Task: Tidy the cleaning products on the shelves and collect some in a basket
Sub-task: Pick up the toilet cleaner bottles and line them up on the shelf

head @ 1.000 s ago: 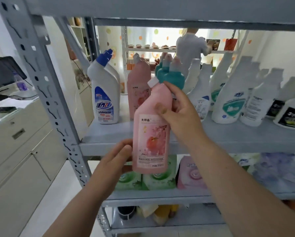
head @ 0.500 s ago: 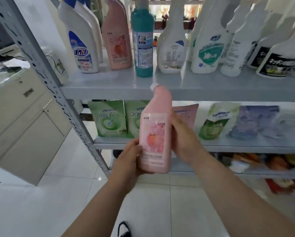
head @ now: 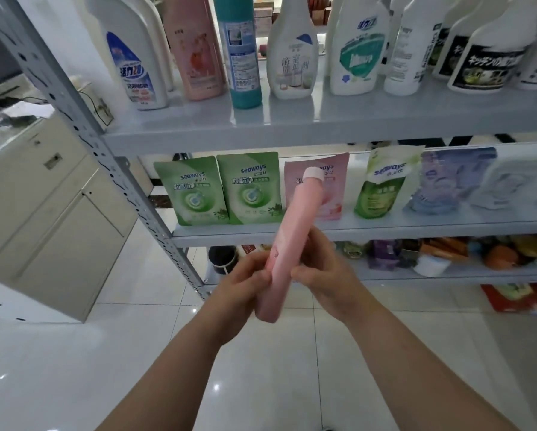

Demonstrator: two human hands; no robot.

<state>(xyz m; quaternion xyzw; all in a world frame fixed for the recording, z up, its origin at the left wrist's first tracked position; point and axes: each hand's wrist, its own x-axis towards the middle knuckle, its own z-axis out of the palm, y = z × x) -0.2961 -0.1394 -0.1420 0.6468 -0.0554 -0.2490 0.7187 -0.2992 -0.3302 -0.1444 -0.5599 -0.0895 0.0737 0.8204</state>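
pink bottle [head: 287, 244] being gripped low by left hand [head: 245, 287] and right hand [head: 326, 275], fingers curled round it, cap tilted toward shelf [head: 323, 126], pouches [head: 248, 188] being stood behind

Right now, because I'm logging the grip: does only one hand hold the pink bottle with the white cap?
No, the left hand and the right hand both grip the pink bottle near its base.

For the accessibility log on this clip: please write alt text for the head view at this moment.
The left hand and right hand grip a pink bottle, tilted with its cap up and away, in front of a grey rack. Its upper shelf holds upright cleaner bottles; the shelf below holds green and pink pouches.
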